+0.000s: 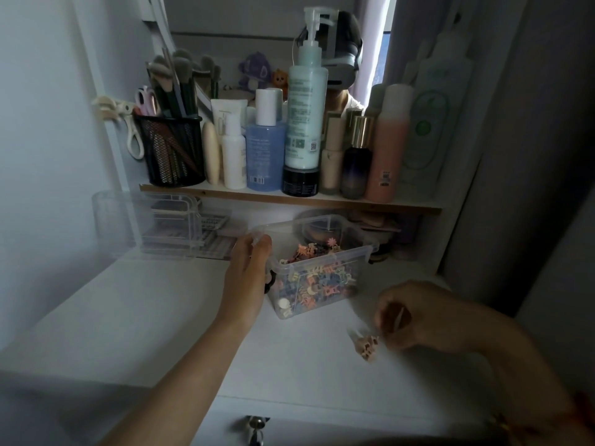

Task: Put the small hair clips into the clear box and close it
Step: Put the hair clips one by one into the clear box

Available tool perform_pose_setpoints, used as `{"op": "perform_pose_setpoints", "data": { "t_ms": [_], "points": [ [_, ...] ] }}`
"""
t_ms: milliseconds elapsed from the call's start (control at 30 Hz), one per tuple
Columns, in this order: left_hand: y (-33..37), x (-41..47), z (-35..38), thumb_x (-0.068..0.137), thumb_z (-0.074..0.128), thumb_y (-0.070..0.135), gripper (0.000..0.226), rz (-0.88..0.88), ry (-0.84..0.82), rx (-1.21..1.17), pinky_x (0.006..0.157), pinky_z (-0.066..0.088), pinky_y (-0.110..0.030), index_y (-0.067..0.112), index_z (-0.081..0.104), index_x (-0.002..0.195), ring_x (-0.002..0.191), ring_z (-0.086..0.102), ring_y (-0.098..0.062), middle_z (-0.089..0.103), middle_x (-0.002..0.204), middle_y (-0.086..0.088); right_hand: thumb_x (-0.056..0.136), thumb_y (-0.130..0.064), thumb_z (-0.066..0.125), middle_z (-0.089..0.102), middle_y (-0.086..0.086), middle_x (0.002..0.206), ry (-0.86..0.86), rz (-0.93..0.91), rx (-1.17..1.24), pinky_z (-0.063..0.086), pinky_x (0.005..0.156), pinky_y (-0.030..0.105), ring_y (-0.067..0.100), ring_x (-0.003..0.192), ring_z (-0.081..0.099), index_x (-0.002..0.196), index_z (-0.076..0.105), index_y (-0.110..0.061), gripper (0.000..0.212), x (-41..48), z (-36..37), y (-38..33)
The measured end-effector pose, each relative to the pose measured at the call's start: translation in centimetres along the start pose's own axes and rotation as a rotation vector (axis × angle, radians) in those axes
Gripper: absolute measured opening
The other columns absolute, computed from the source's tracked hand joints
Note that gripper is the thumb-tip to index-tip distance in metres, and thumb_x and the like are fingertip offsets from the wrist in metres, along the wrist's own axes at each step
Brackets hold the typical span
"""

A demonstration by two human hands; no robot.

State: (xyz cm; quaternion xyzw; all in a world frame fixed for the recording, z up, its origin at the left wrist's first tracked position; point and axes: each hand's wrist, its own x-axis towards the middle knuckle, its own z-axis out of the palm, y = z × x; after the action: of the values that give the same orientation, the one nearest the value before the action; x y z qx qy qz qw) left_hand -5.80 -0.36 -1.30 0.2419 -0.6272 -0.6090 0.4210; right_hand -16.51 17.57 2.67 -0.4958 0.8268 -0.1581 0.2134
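Observation:
A clear plastic box (351, 252) stands open on the white tabletop, partly filled with several small colourful hair clips (317, 281). My left hand (249, 272) grips the box's left end, thumb on the rim. A little to the right of the box and nearer to me, my right hand (418, 317) pinches a few small pinkish hair clips (367, 344) just above the table. The box's lid is not clearly in view.
A shelf (289, 196) above holds bottles, tubes and a black mesh cup of brushes (172, 149). Clear organisers (145, 223) stand at the left under the shelf. A drawer knob (256, 426) sits at the table's front edge. A dark wall panel borders the right.

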Motion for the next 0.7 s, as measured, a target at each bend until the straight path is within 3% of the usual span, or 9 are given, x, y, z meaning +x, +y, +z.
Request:
{"op": "perform_pose_setpoints", "data": {
  "t_ms": [167,234,334,401,467,567,634,701],
  "points": [
    [-0.3,0.2,-0.1,0.096,0.040,0.024,0.017,-0.011,0.001,0.012,0.057,0.033,-0.019,0.026,0.048,0.081,0.066,0.042,-0.006,0.048,0.083,0.005,0.078,-0.002,0.066,0.061,-0.010,0.075,0.501,-0.264,0.330,0.046,0.079,0.021,0.003,0.076,0.057,0.068,0.058,-0.025,0.026,1.8,-2.2,-2.4],
    [-0.3,0.3,-0.1,0.096,0.041,0.024,0.017,-0.012,0.001,0.008,0.055,0.033,-0.017,0.026,0.048,0.081,0.065,0.042,-0.006,0.048,0.080,0.006,0.081,-0.007,0.065,0.061,-0.011,0.078,0.666,-0.268,0.277,0.042,0.070,0.009,0.000,0.075,0.055,0.073,0.060,-0.022,0.017,3.3,-2.4,-3.4],
    [-0.3,0.3,-0.1,0.096,0.041,0.023,0.015,-0.011,0.003,-0.001,0.050,0.036,-0.009,0.023,0.049,0.083,0.064,0.042,-0.006,0.048,0.079,0.007,0.082,-0.010,0.064,0.061,-0.009,0.088,0.757,-0.234,0.169,0.038,0.067,0.006,0.003,0.084,0.055,0.087,0.066,-0.019,0.010,4.1,-1.8,-3.3],
    [-0.2,0.3,-0.1,0.096,0.041,0.023,0.015,0.005,0.006,0.005,0.045,0.034,-0.006,0.023,0.049,0.083,0.065,0.043,-0.006,0.048,0.080,0.008,0.082,-0.009,0.063,0.060,-0.015,0.082,0.670,-0.268,0.172,0.037,0.065,0.002,-0.005,0.076,0.054,0.075,0.063,-0.027,0.019,3.2,-1.6,-2.4],
    [-0.3,0.3,-0.1,0.096,0.040,0.024,0.016,0.001,0.007,0.000,0.049,0.036,-0.009,0.026,0.048,0.082,0.065,0.043,-0.004,0.048,0.080,0.009,0.083,-0.005,0.061,0.059,-0.017,0.076,0.415,-0.239,0.174,0.039,0.060,0.003,-0.008,0.066,0.056,0.069,0.059,-0.034,0.032,1.7,-1.4,-1.5],
    [-0.1,0.1,0.0,0.096,0.040,0.024,0.019,0.004,-0.003,-0.014,0.055,0.035,-0.015,0.028,0.047,0.079,0.065,0.043,-0.003,0.047,0.077,0.009,0.083,-0.001,0.060,0.058,-0.019,0.082,0.006,-0.128,0.065,0.043,0.063,0.003,-0.008,0.072,0.057,0.082,0.063,-0.031,0.030,0.5,-0.6,-0.6],
    [-0.1,0.0,0.0,0.096,0.039,0.024,0.020,0.008,-0.005,-0.015,0.056,0.035,-0.015,0.028,0.046,0.079,0.064,0.043,-0.003,0.047,0.077,0.009,0.082,-0.002,0.061,0.059,-0.019,0.084,-0.094,-0.092,0.023,0.043,0.065,0.001,-0.005,0.075,0.057,0.092,0.066,-0.025,0.025,0.5,0.1,-0.2],
    [-0.1,0.0,0.0,0.097,0.039,0.024,0.019,0.004,-0.007,-0.016,0.055,0.035,-0.014,0.028,0.047,0.079,0.065,0.043,-0.002,0.047,0.078,0.009,0.082,-0.006,0.063,0.060,-0.017,0.082,-0.089,-0.085,0.000,0.043,0.065,0.002,-0.006,0.075,0.057,0.084,0.064,-0.030,0.024,0.7,0.4,0.0]
  ]
}}
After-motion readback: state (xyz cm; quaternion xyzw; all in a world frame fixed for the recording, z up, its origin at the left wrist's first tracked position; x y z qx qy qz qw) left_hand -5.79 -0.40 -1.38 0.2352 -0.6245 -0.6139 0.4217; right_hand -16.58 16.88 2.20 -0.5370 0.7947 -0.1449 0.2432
